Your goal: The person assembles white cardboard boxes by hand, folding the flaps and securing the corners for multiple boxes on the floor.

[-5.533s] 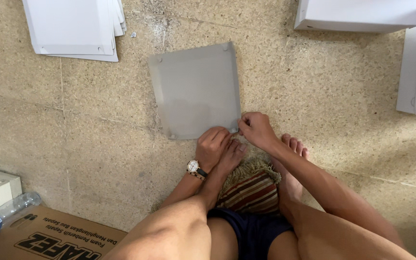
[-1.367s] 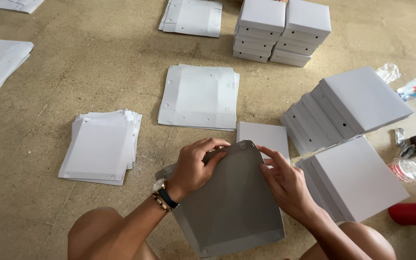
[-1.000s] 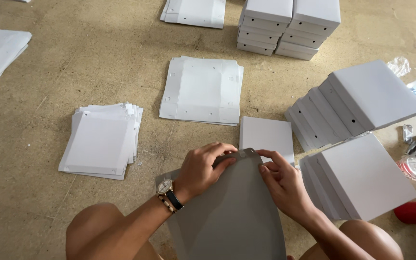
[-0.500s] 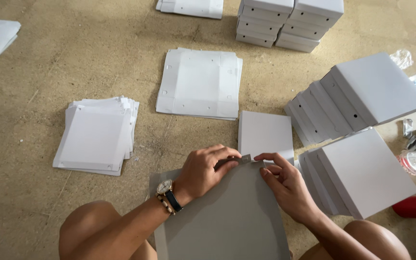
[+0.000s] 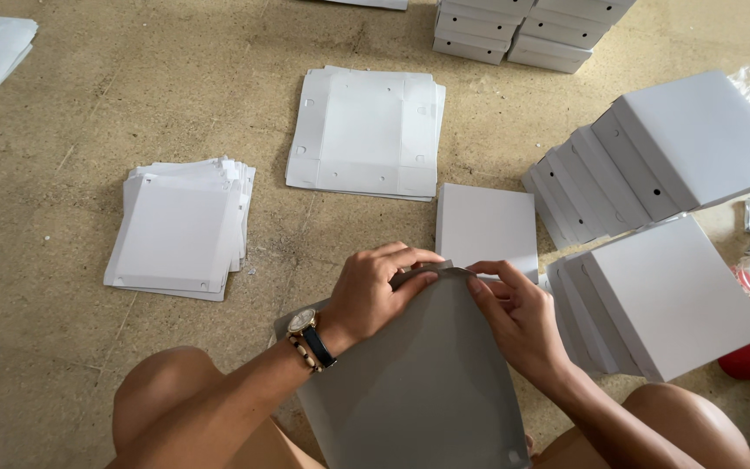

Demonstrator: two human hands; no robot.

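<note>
— Grey card, big and bendy! Where is it?

— The grey sheet (image 5: 418, 382) lies over the person's lap, between the knees, and its top edge curls up toward the floor in front.

— What do the hands do?

— Both hands pinch that top edge. The left hand (image 5: 375, 291) grips it from the left, with the thumb under and the fingers (image 5: 410, 258) on top. The right hand (image 5: 514, 317) grips it from the right. The two hands are close together, almost touching at the fingertips.

— How do you bend it well?

— I think you press slowly along the edge with both thumbs, so the fold comes out straight. Keep the hands level. If one hand pulls harder, the card may crease crooked.

— How many things lie around?

— On the floor (image 5: 88, 104) I count one pile of flat white sheets (image 5: 180, 227) on the left, one flat white cut-out (image 5: 366, 130) in the middle, and one small white square (image 5: 486, 227) just behind the hands. On the right are two leaning rows of white boxes (image 5: 679, 148). I cannot count every box. More white boxes (image 5: 523, 30) are stacked at the top, about four show. One wristwatch (image 5: 303, 323) sits on the left wrist.
</note>
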